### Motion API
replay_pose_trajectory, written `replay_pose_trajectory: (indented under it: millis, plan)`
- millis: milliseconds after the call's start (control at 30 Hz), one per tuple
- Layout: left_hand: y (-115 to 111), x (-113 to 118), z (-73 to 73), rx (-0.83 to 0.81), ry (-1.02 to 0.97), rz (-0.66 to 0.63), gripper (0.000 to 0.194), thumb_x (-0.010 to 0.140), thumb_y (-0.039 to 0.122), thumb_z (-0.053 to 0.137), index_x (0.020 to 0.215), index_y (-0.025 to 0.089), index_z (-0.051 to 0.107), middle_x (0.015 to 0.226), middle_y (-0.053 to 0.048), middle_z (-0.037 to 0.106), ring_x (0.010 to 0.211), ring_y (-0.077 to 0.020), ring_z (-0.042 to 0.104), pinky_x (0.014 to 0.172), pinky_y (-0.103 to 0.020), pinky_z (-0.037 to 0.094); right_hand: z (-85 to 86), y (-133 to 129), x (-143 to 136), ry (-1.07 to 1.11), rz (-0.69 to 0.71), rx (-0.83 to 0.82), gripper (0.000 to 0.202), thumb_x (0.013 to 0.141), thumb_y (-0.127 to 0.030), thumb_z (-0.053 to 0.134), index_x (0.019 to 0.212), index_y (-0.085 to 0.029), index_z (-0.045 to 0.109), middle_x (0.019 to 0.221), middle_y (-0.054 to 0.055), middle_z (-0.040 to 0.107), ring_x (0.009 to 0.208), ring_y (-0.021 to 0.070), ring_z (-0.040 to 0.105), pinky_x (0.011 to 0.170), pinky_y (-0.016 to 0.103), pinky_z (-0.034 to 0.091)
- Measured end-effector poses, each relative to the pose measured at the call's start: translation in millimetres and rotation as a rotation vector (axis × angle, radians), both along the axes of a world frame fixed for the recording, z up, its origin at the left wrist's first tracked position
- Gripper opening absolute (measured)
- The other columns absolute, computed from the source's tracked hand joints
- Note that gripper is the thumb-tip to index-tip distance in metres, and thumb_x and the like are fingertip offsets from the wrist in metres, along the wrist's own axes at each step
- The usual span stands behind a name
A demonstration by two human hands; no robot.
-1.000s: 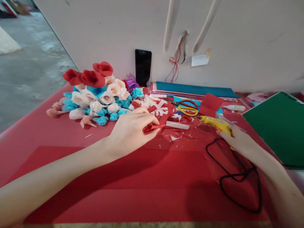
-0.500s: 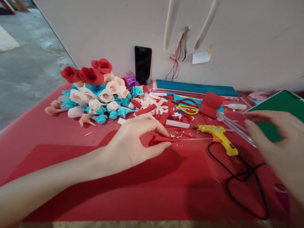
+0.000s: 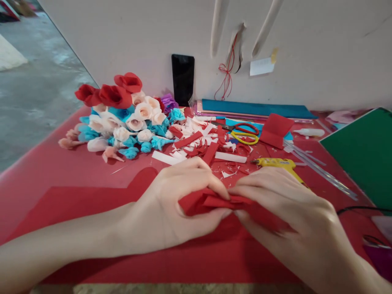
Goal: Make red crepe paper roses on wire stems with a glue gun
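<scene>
Fingers of our left hand (image 3: 171,200) and right hand (image 3: 301,216) come to a meeting point, and it's a tight one: left thumb and fingertips nip the red paper (image 3: 196,202), right thumb and fingertips squeeze it from three o'clock. So it's gathered at the middle, its loose folds fanning into our left palm, held above the table (image 3: 39,167).

How far along are we? Partway, we'd judge: the paper is bunched, but it hasn't the rounded look of the paper flowers (image 3: 143,111) heaped up at ten o'clock, which seem finished. A flat red sheet (image 3: 82,204) spreads at nine, and cut scraps (image 3: 190,141) litter eleven.

Just beyond our knuckles, the yellow glue gun (image 3: 272,162) lies at two, partly hidden by our right hand; the scissors (image 3: 245,136) rest at twelve.

Now the containers! At two, farther out, a white bottle (image 3: 309,132) lies on its side, contents anyone's guess. Between twelve and one, clear wrap (image 3: 197,111) covers what look like pink sheets, with a blue sheet (image 3: 254,108) on top.
</scene>
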State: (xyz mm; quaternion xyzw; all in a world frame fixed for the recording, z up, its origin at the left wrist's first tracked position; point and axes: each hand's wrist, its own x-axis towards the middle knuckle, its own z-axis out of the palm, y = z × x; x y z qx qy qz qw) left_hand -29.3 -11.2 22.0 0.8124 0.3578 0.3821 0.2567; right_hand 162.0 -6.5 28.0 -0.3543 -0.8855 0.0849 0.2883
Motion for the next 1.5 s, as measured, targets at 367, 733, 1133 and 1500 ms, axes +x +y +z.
replay_pose_trajectory:
  millis: [367, 733, 1133, 1500]
  plan:
    - [-2.2, -1.3, -4.8, -0.172, -0.071, 0.027, 0.009, 0.071, 0.015, 0.063, 0.079, 0.017, 0.059, 0.075, 0.000, 0.061, 0.070, -0.0113, 0.058, 0.067, -0.025, 0.049, 1.4, -5.1, 2.8, 0.059, -0.005, -0.006, 0.008, 0.074, -0.013, 0.058, 0.077, -0.020, 0.062, 0.079, -0.005, 0.062, 0.073, 0.0108, 0.055, 0.070, 0.026, 0.045]
    - [-1.8, -0.2, -4.9, -0.306, -0.134, -0.013, 0.009, 0.072, 0.013, 0.062, 0.079, 0.017, 0.057, 0.077, 0.001, 0.061, 0.072, -0.0095, 0.059, 0.069, -0.021, 0.049, 2.8, -5.0, 0.4, 0.124, -0.032, 0.009, 0.009, 0.074, -0.013, 0.059, 0.076, -0.021, 0.064, 0.078, -0.006, 0.064, 0.069, 0.0078, 0.057, 0.068, 0.023, 0.045]
    - [-1.2, 1.4, -3.2, -0.346, -0.166, 0.005, 0.007, 0.071, 0.013, 0.062, 0.075, 0.015, 0.057, 0.073, 0.001, 0.060, 0.068, -0.0087, 0.058, 0.066, -0.019, 0.049, 11.5, -9.0, -2.4, 0.139, -0.046, 0.088, 0.008, 0.075, -0.016, 0.060, 0.077, -0.023, 0.063, 0.075, -0.005, 0.063, 0.068, 0.0105, 0.058, 0.071, 0.025, 0.048]
    - [-1.2, -0.1, -0.8, -0.374, -0.176, 0.016, 0.004, 0.072, 0.015, 0.061, 0.074, 0.015, 0.058, 0.073, 0.001, 0.061, 0.067, -0.0090, 0.058, 0.063, -0.020, 0.049, 9.8, -10.8, -8.8, -0.033, -0.101, 0.091, 0.013, 0.083, -0.032, 0.051, 0.086, -0.027, 0.063, 0.077, 0.001, 0.060, 0.080, 0.0180, 0.058, 0.075, 0.035, 0.047]
